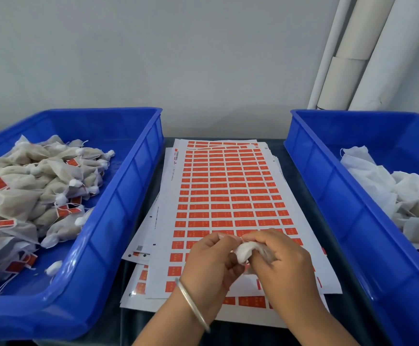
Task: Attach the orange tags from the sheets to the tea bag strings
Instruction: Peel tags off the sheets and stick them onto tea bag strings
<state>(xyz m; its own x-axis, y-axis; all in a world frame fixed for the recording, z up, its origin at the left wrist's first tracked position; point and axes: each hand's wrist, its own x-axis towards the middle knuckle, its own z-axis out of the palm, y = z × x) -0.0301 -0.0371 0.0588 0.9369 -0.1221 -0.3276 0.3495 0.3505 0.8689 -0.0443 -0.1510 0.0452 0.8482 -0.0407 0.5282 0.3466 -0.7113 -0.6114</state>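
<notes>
The top sheet of orange tags (226,196) lies in the middle of the dark table (133,320), and everything else sits around it. Its tags carry pale marks too small to read. A small barcode (177,155) is printed at its far left corner, with a line of fine print running down the left margin, also unreadable. A square code mark (139,247) shows on a lower sheet that sticks out to the left near the sheet's near end.

Over the near end of the sheet, both hands meet on one white tea bag (244,253). The left hand (208,260) has its fingers curled against the bag and pinches at its top. The right hand (278,258) curls round the bag's other side, its fingertips (249,238) pinched close to those of the left. Whether the string itself is held I cannot tell. A thin metal bangle (193,305) circles the left wrist.

Left of the sheet stands a blue bin (118,196) piled with filled tea bags (36,186) bearing orange tags. Right of the sheet a second blue bin (333,186) holds untagged white bags (388,188). Each bin's inner wall runs close along the sheet stack, leaving only narrow strips of table on either side. Beyond the sheet's far edge a thin band of table meets the pale wall (178,58); white rolls (353,53) lean there, past the right bin.
</notes>
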